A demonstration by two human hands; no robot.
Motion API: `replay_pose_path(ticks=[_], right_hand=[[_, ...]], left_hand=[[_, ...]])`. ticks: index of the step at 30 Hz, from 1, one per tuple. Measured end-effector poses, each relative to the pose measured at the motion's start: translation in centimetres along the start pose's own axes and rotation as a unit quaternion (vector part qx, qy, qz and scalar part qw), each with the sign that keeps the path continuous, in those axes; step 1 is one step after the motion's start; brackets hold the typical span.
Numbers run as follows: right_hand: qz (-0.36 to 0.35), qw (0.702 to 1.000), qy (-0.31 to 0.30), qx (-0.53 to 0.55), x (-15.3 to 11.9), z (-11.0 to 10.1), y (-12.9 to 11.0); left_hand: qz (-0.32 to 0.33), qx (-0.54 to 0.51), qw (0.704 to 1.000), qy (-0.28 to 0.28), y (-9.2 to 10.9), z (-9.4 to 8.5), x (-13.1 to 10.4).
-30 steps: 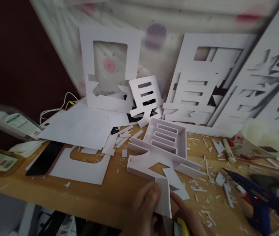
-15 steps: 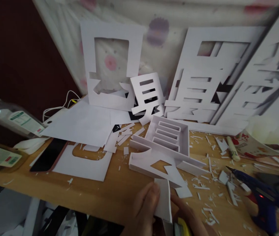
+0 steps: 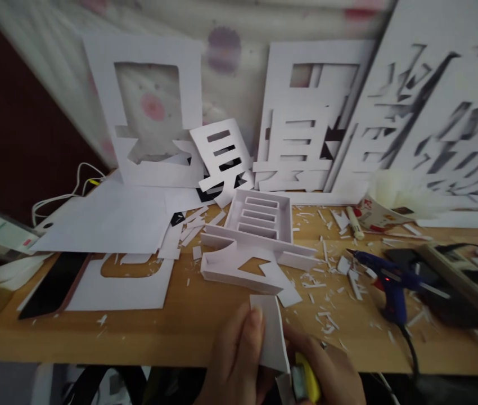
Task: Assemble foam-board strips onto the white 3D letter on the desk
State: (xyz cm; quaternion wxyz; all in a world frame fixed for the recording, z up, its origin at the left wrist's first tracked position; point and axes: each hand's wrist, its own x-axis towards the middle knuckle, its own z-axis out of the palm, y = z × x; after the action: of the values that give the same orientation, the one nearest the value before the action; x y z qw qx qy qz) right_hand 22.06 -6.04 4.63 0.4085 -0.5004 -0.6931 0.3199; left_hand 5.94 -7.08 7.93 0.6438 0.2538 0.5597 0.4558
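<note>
At the near edge of the wooden table [image 3: 171, 332], my left hand [image 3: 233, 360] pinches a small white foam board strip [image 3: 270, 332] upright, thumb on its left face. My right hand [image 3: 327, 374] is beside the strip's right edge and grips a yellow utility knife [image 3: 306, 383], whose blade end sits at the strip's bottom. Just beyond the strip lies a white three-dimensional foam character [image 3: 256, 242], flat on the table.
A blue glue gun [image 3: 386, 278] lies at the right with its cord, among several white scraps. Cut-out foam boards [image 3: 302, 124] lean against the back wall. Loose white sheets [image 3: 108, 219], a dark phone [image 3: 53, 284] and white cables sit on the left.
The view swung to the right and pulled back. Both hands drew the strip slightly toward me, away from the foam character. The knife shows more fully now.
</note>
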Motion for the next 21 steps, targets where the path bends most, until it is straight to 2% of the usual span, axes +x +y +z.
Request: replay_pose_path(ticks=[4, 6, 10, 13, 17, 21], right_hand=[[0.000, 0.999, 0.049, 0.001, -0.7, -0.1, -0.8], [0.003, 0.998, 0.066, 0.000, -1.2, -0.3, -0.9], [-0.063, 0.998, 0.017, -0.022, -2.0, -0.9, -0.2], [-0.116, 0.992, 0.026, -0.042, -2.5, -1.6, -0.1], [-0.152, 0.985, 0.054, -0.058, -2.8, -2.6, -1.3], [-0.158, 0.981, 0.079, -0.083, -3.1, -3.5, -2.3]], left_hand=[[-0.013, 0.021, 0.999, -0.020, -0.3, 0.8, -0.4], [0.004, 0.036, 0.999, -0.019, -0.8, 0.9, -0.5], [0.049, 0.063, 0.997, -0.009, -1.5, 0.8, -0.8], [0.017, 0.062, 0.998, -0.027, -1.3, 1.2, -1.2], [-0.015, 0.064, 0.996, -0.067, -0.7, 2.0, -2.1], [0.043, 0.100, 0.992, -0.064, -0.6, 2.1, -2.6]])
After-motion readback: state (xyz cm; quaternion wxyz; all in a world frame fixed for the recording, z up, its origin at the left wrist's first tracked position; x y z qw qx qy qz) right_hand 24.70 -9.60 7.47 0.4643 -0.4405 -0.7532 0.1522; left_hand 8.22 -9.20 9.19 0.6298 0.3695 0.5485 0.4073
